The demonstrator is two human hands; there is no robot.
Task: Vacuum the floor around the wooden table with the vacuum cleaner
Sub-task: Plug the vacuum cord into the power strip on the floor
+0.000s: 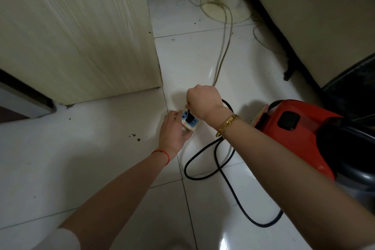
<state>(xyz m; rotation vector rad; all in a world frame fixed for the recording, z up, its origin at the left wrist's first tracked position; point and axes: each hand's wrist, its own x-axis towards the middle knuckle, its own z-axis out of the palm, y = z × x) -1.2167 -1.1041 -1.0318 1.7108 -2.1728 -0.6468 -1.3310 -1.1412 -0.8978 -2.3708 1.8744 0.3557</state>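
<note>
Right hand (pixel 204 103): fingers pinched narrow on the black plastic plug (pixel 189 116), which stands upright in the socket; it appears to be seating or pulling the plug, and I cannot tell which.
Left hand (pixel 174 130): fingers spread and pressed around the small white-and-blue extension socket block (pixel 189 123), likely bracing it so it does not slide on the tile.
Black power cord (pixel 223 168): loops loosely over the floor from the plug toward the vacuum, with slack between the forearms.
Red plastic canister vacuum cleaner (pixel 300 134): sits on the floor just beside the right forearm, not held.
Glossy white tiled floor (pixel 101 148): dark crumbs lie left of the socket.
Edges: a pale wood-grain panel (pixel 81 30) closes the left; a beige cushioned seat (pixel 314 22) and a cream fan base (pixel 229 10) crowd the far side.
Open room: mostly toward the near left tiles.
</note>
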